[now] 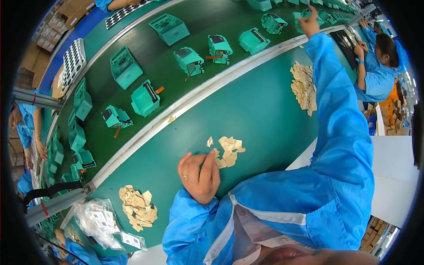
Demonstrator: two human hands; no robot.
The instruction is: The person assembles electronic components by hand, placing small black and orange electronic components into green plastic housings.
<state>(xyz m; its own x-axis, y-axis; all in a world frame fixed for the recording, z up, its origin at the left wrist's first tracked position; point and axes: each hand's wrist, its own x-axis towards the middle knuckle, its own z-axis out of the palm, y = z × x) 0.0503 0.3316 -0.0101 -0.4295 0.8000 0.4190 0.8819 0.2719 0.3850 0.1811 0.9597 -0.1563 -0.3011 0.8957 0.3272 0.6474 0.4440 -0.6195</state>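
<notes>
My left hand [198, 173] rests on the green work table [265, 119] with its fingers curled together; its fingertips touch a small cluster of tan paper slips [229, 152]. My right hand [310, 22] is stretched far out in a blue sleeve to the dark green conveyor belt [145, 48]. There it closes on a teal plastic housing [298, 18] near the belt's metal edge rail. Most of that housing is hidden by the fingers.
Several more teal housings [190, 61] ride the belt. Piles of tan paper scraps lie at the table's far right [304, 86] and near left [138, 207], beside clear plastic bags [98, 221]. A person in blue [375, 73] works at right; another [25, 128] at left.
</notes>
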